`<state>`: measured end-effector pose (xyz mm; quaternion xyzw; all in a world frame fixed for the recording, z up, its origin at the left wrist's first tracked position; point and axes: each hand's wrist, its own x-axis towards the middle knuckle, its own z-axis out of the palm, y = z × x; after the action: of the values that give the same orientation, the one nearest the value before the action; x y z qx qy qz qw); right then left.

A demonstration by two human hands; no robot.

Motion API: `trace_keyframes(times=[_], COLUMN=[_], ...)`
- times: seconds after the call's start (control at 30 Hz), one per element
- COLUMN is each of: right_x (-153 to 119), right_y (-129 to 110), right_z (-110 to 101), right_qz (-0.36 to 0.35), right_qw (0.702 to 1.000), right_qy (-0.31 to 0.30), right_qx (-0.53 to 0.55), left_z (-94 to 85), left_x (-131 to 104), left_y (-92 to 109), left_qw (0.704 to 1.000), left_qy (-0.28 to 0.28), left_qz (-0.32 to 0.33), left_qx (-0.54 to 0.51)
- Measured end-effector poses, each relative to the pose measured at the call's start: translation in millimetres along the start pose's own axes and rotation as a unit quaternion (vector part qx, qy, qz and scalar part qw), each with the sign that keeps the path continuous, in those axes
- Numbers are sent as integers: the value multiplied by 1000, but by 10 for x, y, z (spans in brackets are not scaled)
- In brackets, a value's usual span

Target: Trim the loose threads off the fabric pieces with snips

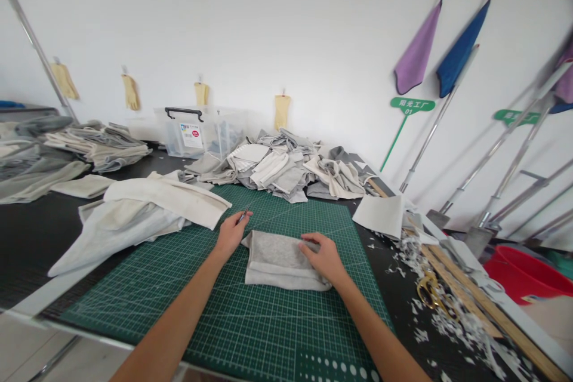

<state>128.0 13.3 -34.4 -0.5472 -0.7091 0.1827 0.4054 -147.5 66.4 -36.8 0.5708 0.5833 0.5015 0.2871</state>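
Observation:
A folded piece of grey cloth (pixel 280 256) with a paler band along its near side lies on the green cutting mat (pixel 268 325). My right hand (pixel 323 258) is at the cloth's right end, with thumb and fingers closed on its fabric. To the left of the cloth, just off its corner, my left hand (pixel 231 231) is closed around a slim metal tool (pixel 244 213). Only the tool's tip end shows above the fingers, so its exact kind is unclear.
Loose cream and grey cloths (pixel 147 206) overlap the mat's left side. Behind it rise a heap of fabric pieces (pixel 273 164) and a clear plastic box (pixel 185 134). On the right lie gold-handled scissors (pixel 430 291), wooden strips (pixel 474 298) and white scraps; a red bucket (pixel 528 274) stands beyond.

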Motion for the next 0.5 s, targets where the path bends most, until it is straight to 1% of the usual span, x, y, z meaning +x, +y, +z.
trace_keyframes(times=[0.23,0.5], right_x=[-7,6], right_y=[10,25], right_z=[8,0], right_qz=[4,12], right_qw=[1000,1000], right_qy=[1,0], right_qx=[9,27], left_z=[18,-19], left_x=[-12,66], left_y=[14,9], left_qw=[1000,996], left_qy=[-8,-53], left_qz=[16,71], left_qx=[14,31])
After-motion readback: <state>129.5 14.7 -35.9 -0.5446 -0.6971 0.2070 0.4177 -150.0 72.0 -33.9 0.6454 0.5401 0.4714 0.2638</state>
